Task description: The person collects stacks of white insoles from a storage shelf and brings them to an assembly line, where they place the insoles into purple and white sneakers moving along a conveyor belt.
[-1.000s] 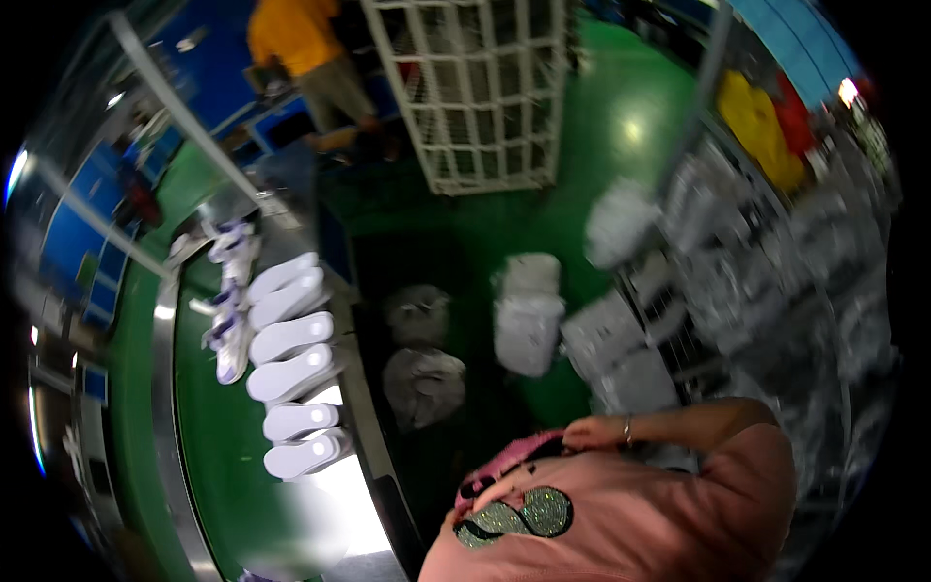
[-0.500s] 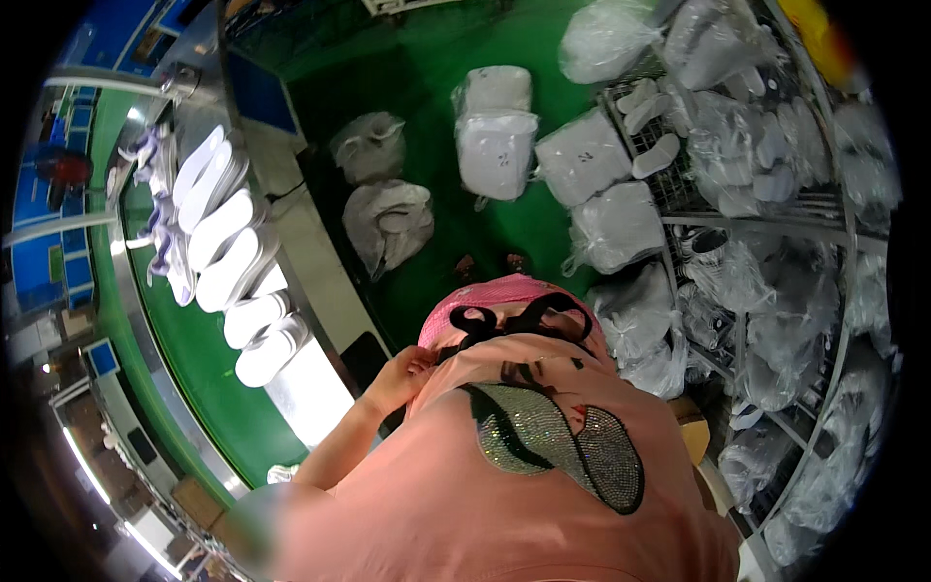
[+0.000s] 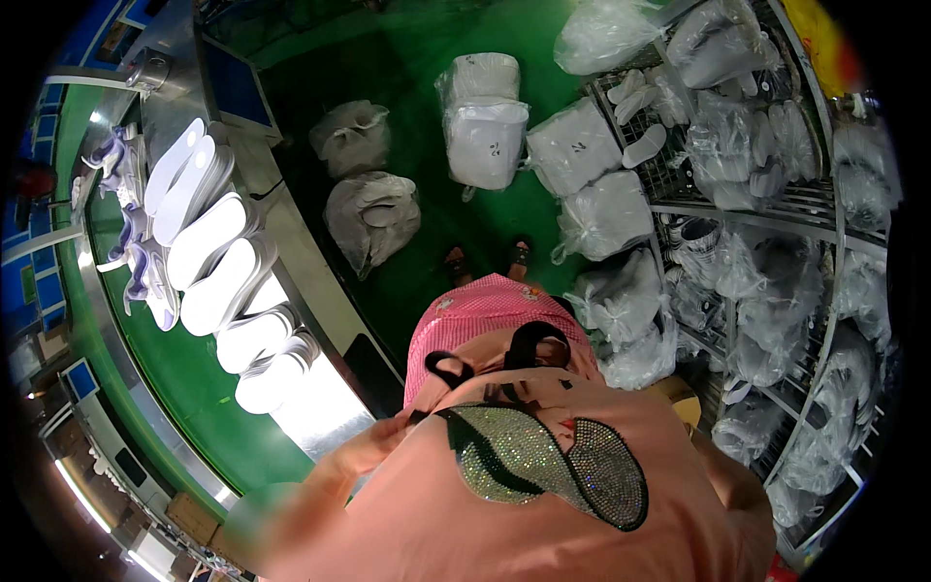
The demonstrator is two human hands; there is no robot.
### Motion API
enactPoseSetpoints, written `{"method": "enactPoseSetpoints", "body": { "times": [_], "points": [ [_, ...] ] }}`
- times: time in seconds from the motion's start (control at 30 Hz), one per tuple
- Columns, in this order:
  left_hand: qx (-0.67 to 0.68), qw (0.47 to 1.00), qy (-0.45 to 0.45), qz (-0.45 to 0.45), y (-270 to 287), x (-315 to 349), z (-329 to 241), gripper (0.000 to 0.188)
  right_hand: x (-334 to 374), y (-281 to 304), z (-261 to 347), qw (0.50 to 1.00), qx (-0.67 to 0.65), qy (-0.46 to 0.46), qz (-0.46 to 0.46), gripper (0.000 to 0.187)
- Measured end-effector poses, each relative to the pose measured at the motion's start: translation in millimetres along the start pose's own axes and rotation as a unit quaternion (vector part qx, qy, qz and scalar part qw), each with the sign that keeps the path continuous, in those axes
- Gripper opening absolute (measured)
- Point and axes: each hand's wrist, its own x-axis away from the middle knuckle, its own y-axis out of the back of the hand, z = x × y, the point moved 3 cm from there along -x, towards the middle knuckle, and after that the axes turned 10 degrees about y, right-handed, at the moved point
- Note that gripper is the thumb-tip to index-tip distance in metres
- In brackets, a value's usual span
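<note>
My left hand (image 3: 386, 438) is at the left side of my waist, its fingers curled in against the pink shirt (image 3: 407, 514). A black ribbon (image 3: 449, 371) runs close to those fingertips; what they grip, if anything, is hidden. Of my right arm (image 3: 732, 475) only a bent part shows beside the shirt, and the hand is out of sight. Left of me, stacks of white shoe insoles (image 3: 225, 286) lie in a slanting row on a brightly lit bench (image 3: 325, 412). White-and-purple shoe pieces (image 3: 145, 281) stand beyond them.
Clear plastic bags of white goods (image 3: 485, 145) and two open bags (image 3: 372, 218) rest on the green floor (image 3: 427, 218). Along the right, a metal rack (image 3: 747, 221) holds several bagged shoe parts. A brown round-edged object (image 3: 679, 400) is by my right side.
My left hand has moved down and slightly left along the shirt. My view has shifted, showing more of the pink patterned cloth, my feet and my right arm.
</note>
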Motion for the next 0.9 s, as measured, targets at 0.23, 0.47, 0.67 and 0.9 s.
{"method": "enactPoseSetpoints", "body": {
  "times": [0.23,0.47,0.67,0.9],
  "points": [
    [-0.065,0.997,-0.027,0.009,14,-21,-40,0.017,21,48,27,0.999,0.035,-0.007,-0.022,0.029],
    [-0.178,0.982,0.020,-0.062,-1,-68,-122,0.022,13,148,-17,0.965,-0.150,-0.008,-0.216,0.032],
    [-0.146,0.953,0.024,-0.265,-4,-130,-208,0.026,-48,285,-75,0.934,-0.215,0.038,-0.284,0.031],
    [-0.131,0.917,0.087,-0.367,60,-264,-291,0.039,-220,435,-91,0.918,-0.195,0.102,-0.329,0.028]
  ]
}}
